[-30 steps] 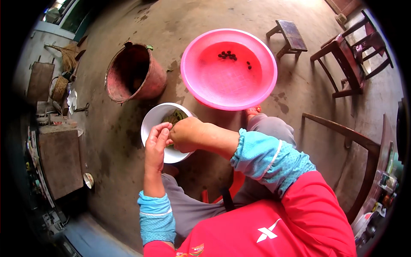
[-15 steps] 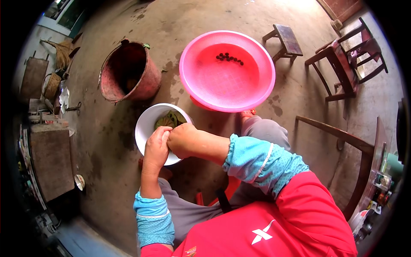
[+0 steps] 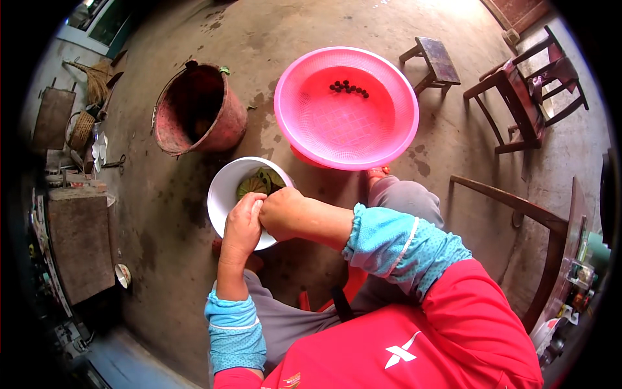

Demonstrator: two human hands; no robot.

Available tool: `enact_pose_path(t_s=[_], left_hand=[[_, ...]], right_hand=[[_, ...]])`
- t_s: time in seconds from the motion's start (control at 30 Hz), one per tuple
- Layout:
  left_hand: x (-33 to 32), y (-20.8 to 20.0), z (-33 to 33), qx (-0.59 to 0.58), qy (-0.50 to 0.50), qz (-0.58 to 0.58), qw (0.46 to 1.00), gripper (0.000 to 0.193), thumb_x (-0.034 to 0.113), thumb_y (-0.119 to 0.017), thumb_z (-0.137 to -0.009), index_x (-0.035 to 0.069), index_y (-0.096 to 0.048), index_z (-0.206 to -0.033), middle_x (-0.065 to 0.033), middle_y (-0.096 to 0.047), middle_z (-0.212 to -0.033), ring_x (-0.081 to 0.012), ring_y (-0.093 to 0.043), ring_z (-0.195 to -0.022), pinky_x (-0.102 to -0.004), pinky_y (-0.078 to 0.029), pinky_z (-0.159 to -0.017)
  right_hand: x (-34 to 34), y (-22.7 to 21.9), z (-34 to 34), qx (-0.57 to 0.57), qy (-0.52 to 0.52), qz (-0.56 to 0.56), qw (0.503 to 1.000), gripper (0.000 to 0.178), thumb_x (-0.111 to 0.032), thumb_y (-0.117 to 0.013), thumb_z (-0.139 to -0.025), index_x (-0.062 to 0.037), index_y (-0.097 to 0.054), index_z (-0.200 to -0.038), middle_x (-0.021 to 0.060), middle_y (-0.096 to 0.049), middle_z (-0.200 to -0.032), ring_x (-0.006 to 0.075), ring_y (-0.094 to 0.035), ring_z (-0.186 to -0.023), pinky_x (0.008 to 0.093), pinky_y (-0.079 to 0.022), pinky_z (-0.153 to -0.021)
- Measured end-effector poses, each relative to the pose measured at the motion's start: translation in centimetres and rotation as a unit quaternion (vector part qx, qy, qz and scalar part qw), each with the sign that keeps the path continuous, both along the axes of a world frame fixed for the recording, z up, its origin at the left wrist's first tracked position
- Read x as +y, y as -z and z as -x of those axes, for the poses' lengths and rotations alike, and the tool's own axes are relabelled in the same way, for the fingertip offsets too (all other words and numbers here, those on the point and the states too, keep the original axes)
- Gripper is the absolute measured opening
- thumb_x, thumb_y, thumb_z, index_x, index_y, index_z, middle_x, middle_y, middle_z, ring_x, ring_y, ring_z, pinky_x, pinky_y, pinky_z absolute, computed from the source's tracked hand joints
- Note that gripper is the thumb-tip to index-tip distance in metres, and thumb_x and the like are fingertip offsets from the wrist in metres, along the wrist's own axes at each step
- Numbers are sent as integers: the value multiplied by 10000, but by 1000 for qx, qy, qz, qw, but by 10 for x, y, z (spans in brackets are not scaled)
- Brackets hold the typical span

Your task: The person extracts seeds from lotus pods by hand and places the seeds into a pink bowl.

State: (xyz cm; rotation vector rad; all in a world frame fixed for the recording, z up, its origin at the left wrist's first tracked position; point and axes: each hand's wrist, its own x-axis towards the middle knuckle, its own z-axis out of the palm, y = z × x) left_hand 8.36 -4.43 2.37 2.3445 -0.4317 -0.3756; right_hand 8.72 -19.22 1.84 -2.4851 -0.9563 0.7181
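White bucket: round, smooth-walled, on the floor in front of the person, mouth facing up. Contents: green, leafy-looking pieces with yellowish and darker patches, lying inside toward the far side.

Left hand and right hand meet over the near part of the bucket's mouth, fingers curled inward and touching. State of either grip: cannot tell; the fingertips and anything between them are concealed. The hands also cover the near right rim and part of the contents; depth of fill not determinable.

Surroundings: pink basin beyond and to the right, carrying small dark round pieces; worn reddish bucket to the far left; low wooden stool and dark chair, both well apart on the right.
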Motion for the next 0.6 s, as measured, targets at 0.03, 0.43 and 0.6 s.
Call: enact_pose_path(t_s=[0.03,0.43,0.6], left_hand=[[0,0,0,0,1,0,1000,219,140,-438,-970,3,-605,-1007,-190,-639,-971,-385,-608,-917,-402,-485,-805],[1,1,0,-11,7,-16,1000,202,112,-453,-961,20,-611,-1046,-189,-653,-950,-349,-642,-895,-359,-497,-792],[1,-1,0,-10,9,-16,1000,203,119,-455,-962,21,-610,-1048,-194,-653,-954,-354,-642,-896,-366,-497,-791]], right_hand=[[-1,-1,0,1,-3,2,1000,206,-176,-633,-764,-70,-709,-924,97,-708,-930,263,-694,-865,382,-544,-735],[0,-1,2,-5,6,3,1000,194,-168,-634,-759,-70,-710,-909,102,-709,-913,266,-696,-856,378,-548,-732],[0,-2,1,5,7,7,1000,199,-168,-640,-753,-69,-712,-910,101,-710,-914,265,-696,-856,379,-547,-732]])
